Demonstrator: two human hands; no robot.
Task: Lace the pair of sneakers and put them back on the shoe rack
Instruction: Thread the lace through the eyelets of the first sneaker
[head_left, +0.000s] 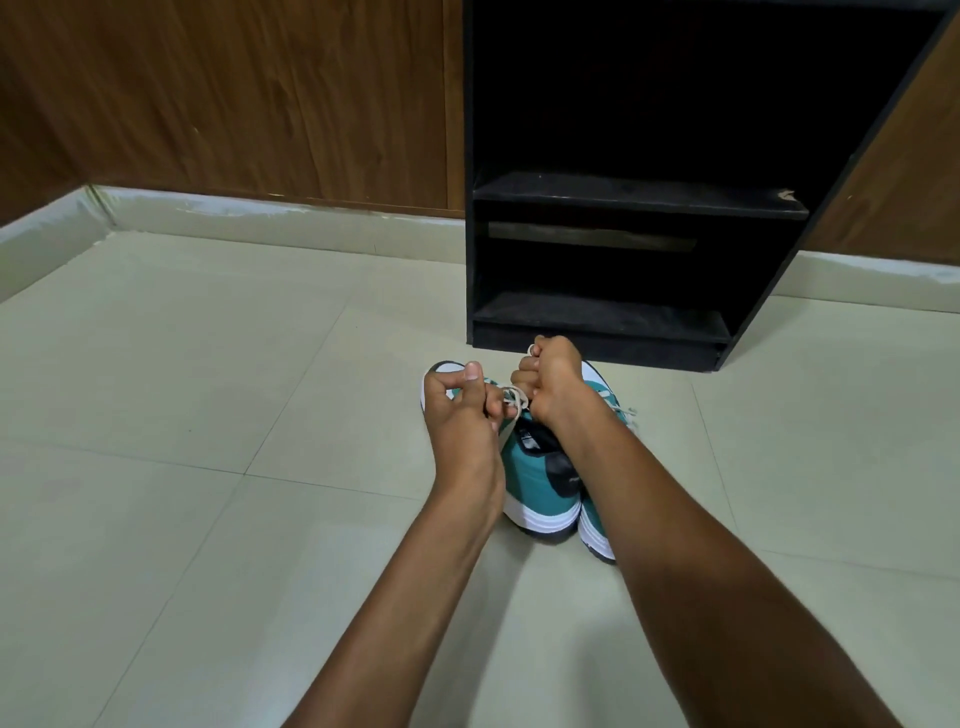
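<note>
While two sneakers sit side by side on the floor before the rack, both hands, left and right, pinch the lace

no text, brand, number or sign can be read anywhere; the black tongue label on the teal, white and black left sneaker carries small pale marks, too blurred to make out, and the black patch at that sneaker's heel collar shows a faint mark that cannot be read either
</note>
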